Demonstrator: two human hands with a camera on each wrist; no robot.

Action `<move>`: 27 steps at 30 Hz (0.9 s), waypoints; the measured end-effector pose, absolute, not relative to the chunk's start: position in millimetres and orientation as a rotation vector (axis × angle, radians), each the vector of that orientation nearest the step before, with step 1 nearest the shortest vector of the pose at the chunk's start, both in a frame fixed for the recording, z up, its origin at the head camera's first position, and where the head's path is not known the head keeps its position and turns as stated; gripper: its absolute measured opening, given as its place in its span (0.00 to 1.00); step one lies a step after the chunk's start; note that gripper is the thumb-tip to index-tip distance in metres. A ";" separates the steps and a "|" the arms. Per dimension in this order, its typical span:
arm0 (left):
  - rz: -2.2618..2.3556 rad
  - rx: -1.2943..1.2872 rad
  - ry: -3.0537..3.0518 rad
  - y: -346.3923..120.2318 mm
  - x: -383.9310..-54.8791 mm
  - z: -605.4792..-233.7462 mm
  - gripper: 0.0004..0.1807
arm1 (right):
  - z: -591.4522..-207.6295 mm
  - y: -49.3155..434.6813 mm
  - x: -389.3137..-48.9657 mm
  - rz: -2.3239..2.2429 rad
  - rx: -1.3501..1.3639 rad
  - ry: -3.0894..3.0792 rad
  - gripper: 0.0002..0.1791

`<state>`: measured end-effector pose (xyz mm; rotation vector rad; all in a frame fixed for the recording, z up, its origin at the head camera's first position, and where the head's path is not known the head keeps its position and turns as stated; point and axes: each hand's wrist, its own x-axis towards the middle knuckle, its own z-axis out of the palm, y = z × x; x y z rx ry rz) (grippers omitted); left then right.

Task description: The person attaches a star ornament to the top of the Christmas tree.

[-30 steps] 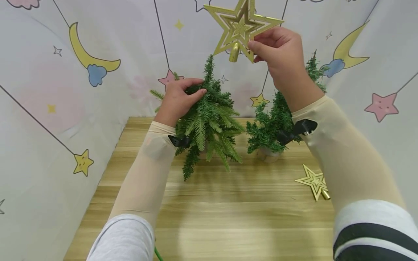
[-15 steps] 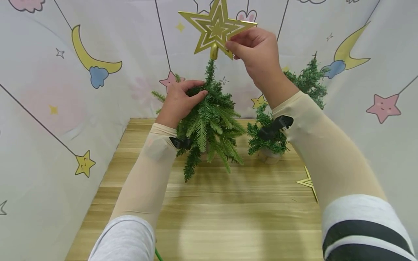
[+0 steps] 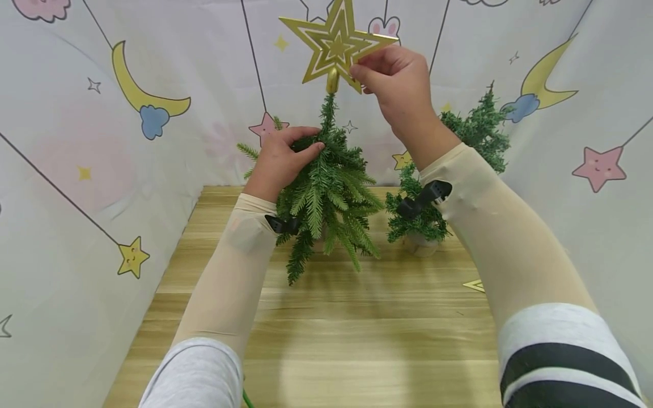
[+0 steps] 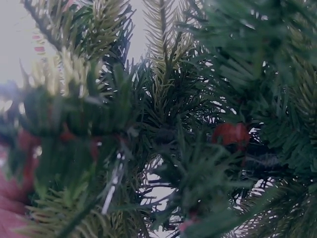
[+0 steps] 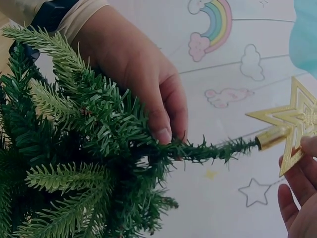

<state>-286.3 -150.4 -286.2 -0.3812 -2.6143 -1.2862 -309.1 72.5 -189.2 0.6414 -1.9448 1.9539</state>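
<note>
A small artificial Christmas tree (image 3: 331, 192) stands left of centre in the head view. My left hand (image 3: 278, 161) pinches its upper stem between thumb and fingers, seen closer in the right wrist view, where that left hand (image 5: 141, 69) comes from above. My right hand (image 3: 398, 90) holds a gold star tree topper (image 3: 336, 48) by its lower right point. The topper's tubular socket (image 5: 274, 137) meets the tip of the tree; how deep the tip sits inside is hidden. Dense green branches (image 4: 198, 183) fill the left wrist view.
A second small tree (image 3: 418, 212) stands to the right, partly behind my right forearm. One point of another gold star (image 3: 475, 285) shows on the wooden table (image 3: 326, 340); my arm covers the remainder. A patterned curtain (image 3: 214, 68) surrounds the table.
My right hand has carried the star topper leftward from beside the tree to its tip, bringing the socket against it. The left hand has kept its hold on the tree.
</note>
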 end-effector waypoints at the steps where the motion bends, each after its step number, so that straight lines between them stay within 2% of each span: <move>1: -1.287 -0.379 -2.616 -150.2 -286.2 -286.1 0.23 | -189.3 72.7 -309.1 1.946 0.640 -1.947 0.05; 27: -1.288 -0.435 -2.567 -151.3 -285.1 -286.0 0.22 | -205.7 71.0 -314.8 1.875 0.610 -2.177 0.06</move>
